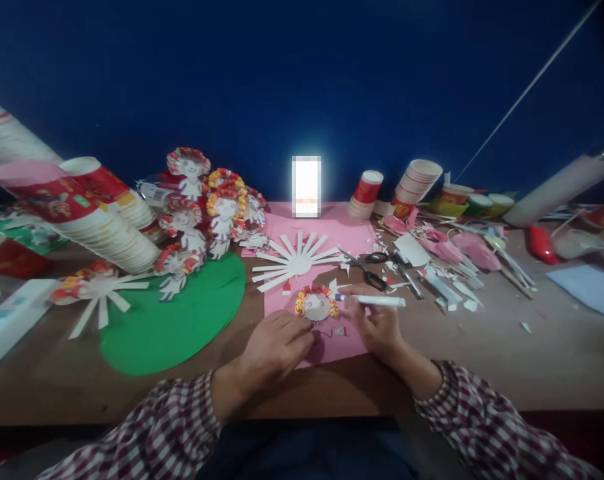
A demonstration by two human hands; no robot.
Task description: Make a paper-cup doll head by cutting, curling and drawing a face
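A paper doll head (315,308) with a drawn face and curled red and yellow paper hair lies on a pink sheet (355,350). My left hand (281,343) is closed, its bent fingers holding the lower left edge of this head. Between the fingers of my right hand (377,327) is a white marker (387,301), its dark end pointing left near the hair. Just behind the head lies a white paper piece cut into radiating strips (299,263). Black-handled scissors (369,270) rest to its right.
Several finished paper dolls (225,217) stand at the back left, beside tilted stacks of paper cups (107,233). A green sheet (182,327) covers the table's left. Paper scraps (445,300), a utility knife (408,275) and pink cutouts (475,250) lie on the right.
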